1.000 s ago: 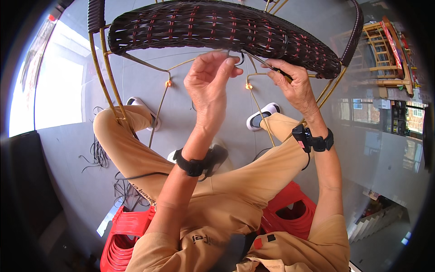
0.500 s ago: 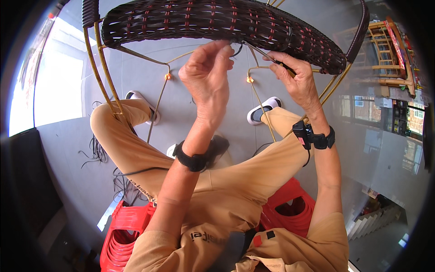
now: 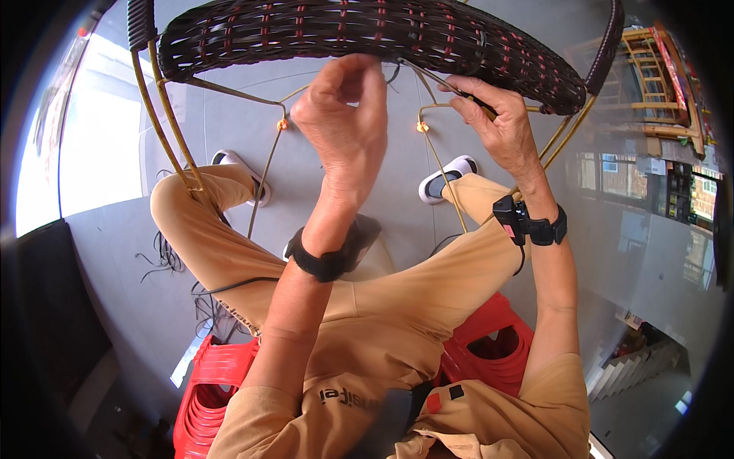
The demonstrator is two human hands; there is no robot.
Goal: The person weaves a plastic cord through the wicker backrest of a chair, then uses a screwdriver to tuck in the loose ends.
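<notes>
A dark brown woven chair piece with red strands, on a gold metal frame, spans the top of the view. My left hand is closed against its near edge; the fingertips are partly hidden there, and what they pinch cannot be made out. A short loose black strip hangs from the edge beside those fingers. My right hand grips a thin metal-shafted tool with a dark handle, possibly an awl. Its shaft points left, with the tip at the woven edge close to my left fingers.
Gold frame legs stand between my knees. Loose black strips lie on the grey floor at left. Red plastic stools are beside and beneath me. A wooden rack-like piece stands at far right. Black bands with devices circle both forearms.
My left hand has moved slightly up and left, its fingers now tucked against the woven edge. The tool has shifted slightly upward with my right hand. The woven piece sits slightly higher in view.
</notes>
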